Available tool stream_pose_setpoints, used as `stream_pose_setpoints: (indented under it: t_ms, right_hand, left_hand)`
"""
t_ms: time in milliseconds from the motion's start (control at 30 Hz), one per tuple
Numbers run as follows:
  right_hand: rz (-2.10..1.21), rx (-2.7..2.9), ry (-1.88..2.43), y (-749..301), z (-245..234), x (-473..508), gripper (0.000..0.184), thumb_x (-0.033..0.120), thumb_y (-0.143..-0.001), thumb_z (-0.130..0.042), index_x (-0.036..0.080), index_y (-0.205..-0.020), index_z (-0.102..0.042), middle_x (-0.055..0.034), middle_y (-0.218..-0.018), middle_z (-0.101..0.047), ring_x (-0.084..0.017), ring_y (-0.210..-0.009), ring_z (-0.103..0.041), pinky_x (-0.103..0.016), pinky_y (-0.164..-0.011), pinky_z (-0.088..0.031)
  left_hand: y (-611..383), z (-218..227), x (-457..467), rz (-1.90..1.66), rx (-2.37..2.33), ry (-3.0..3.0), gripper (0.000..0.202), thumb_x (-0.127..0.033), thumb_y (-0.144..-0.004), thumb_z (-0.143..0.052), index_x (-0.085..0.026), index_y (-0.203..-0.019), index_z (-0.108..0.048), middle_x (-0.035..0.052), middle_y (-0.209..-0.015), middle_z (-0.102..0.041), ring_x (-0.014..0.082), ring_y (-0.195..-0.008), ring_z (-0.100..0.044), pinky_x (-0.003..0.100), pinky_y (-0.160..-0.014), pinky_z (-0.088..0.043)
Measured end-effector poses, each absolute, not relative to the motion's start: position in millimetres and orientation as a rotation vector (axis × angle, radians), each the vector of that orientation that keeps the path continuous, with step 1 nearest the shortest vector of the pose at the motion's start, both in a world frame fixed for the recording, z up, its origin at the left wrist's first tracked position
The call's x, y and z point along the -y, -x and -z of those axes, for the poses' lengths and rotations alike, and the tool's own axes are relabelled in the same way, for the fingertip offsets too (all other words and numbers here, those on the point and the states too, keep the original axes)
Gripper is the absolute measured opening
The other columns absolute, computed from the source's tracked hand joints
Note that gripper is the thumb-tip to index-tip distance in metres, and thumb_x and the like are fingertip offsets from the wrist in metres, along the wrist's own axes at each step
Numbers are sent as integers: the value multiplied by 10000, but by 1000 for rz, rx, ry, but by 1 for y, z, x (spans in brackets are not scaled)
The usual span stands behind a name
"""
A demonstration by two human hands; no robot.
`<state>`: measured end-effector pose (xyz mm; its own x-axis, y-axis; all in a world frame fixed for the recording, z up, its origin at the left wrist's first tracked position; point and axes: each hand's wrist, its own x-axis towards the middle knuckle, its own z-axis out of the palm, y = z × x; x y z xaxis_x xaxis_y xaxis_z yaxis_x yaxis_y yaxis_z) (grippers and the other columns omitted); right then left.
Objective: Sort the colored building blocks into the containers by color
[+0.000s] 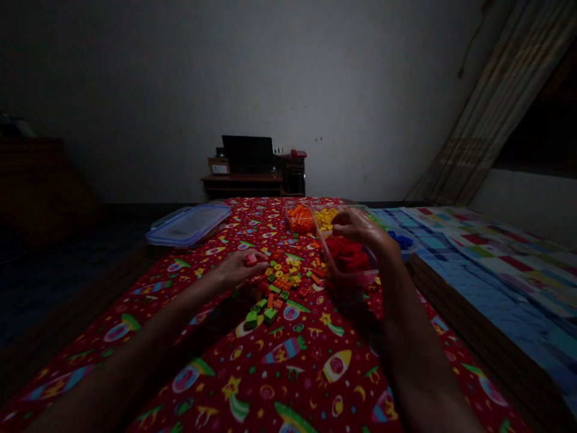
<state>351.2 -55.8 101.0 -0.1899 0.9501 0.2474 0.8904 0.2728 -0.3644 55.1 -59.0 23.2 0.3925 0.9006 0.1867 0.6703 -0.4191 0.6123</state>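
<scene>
My left hand (238,267) is closed on a pinkish-red toy building brick (250,260), just left of a loose pile. That pile of toy bricks (282,281), in yellow, orange, red and green, lies on the patterned red cloth. Over a clear divided plastic box (353,278) hangs my right hand (358,228), fingers bent together above the line between two compartments. Whatever its fingertips hold is too dark to make out. Below it are red bricks (347,255); beyond are yellow bricks (325,218). Orange bricks (301,218) fill a compartment at the left, and blue bricks (401,240) lie at the right.
A clear lid with a blue rim (189,225) rests at the table's far left edge. The red cloth (288,373) covers the table. To the right is a bed with a checked blanket (505,246). A desk with a monitor (247,153) stands against the back wall.
</scene>
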Motion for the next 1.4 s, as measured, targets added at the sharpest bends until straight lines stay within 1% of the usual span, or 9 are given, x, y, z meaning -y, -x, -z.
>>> stream_pose_setpoints:
  t_ms: [267, 400, 500, 600, 833, 967, 1100, 1233, 1400]
  right_hand:
    - [-481, 2032, 2033, -394, -96, 52, 192, 213, -814, -542, 112, -811, -705, -48, -645, -657, -96, -491, -560, -198, -507, -407]
    - [-405, 1944, 2053, -402, -95, 51, 239, 236, -856, -512, 94, -918, -694, -72, -695, -673, -106, -510, -581, -205, -520, -417]
    - [-306, 1938, 2023, -403, -101, 55, 235, 224, -855, -516, 93, -933, -695, -80, -722, -681, -110, -558, -599, -203, -554, -415]
    - [-244, 1977, 1961, -399, -107, 60, 236, 236, -855, -515, 113, -931, -701, -78, -731, -686, -118, -607, -609, -200, -570, -407]
    - [-152, 2035, 1879, -384, -114, 70, 243, 229, -855, -508, 123, -960, -700, -84, -786, -689, -139, -698, -619, -216, -619, -406]
    - [-65, 2124, 1780, -371, -114, 70, 240, 240, -864, -508, 128, -971, -692, -98, -908, -681, -155, -822, -608, -228, -696, -409]
    - [-7, 2218, 1656, -350, -111, 70, 217, 243, -865, -521, 142, -963, -686, -109, -984, -664, -162, -865, -583, -238, -737, -399]
    - [-86, 2336, 1522, -321, -100, 65, 184, 148, -824, -527, 122, -894, -694, -93, -859, -668, -132, -733, -559, -219, -641, -367]
    - [-183, 2468, 1254, -276, -56, 47, 276, 1, -741, -466, 103, -847, -700, -59, -764, -659, -97, -644, -515, -202, -582, -315]
  left_hand:
    - [-190, -47, 34, -643, -1051, -2364, 311, -380, -785, -539, -111, -841, -685, 6, -670, -638, 134, -616, -559, 216, -553, -416]
    - [-240, -49, 26, -595, -956, -2540, 418, -286, -744, -640, -178, -1148, -618, 2, -899, -695, 165, -805, -624, 234, -713, -471]
    - [-253, -47, 23, -597, -1039, -2591, 556, -332, -713, -709, -148, -1219, -569, 82, -1084, -672, 223, -969, -619, 292, -832, -473]
    - [-245, -49, 23, -686, -1101, -2616, 450, -383, -792, -636, -118, -1155, -600, 122, -1088, -664, 238, -987, -617, 330, -850, -477]
    - [-167, -54, 34, -861, -1091, -2688, 266, -276, -883, -468, -138, -967, -680, 83, -946, -685, 184, -835, -634, 319, -801, -496]
    - [-113, -27, 61, -708, -1010, -2721, 343, -353, -925, -409, -169, -1075, -655, 95, -1104, -666, 207, -1035, -604, 339, -921, -472]
    - [-85, 6, 102, -373, -904, -2861, 402, -373, -931, -426, -276, -1313, -505, 67, -1435, -441, 268, -1346, -348, 503, -1114, -260]
    - [-74, 21, 133, -299, -845, -2888, 436, -312, -930, -437, -309, -1366, -436, 32, -1472, -388, 265, -1392, -259, 493, -1133, -246]
    - [-57, 25, 137, -375, -829, -2880, 413, -236, -926, -432, -310, -1329, -480, 31, -1406, -481, 232, -1326, -388, 443, -1112, -319]
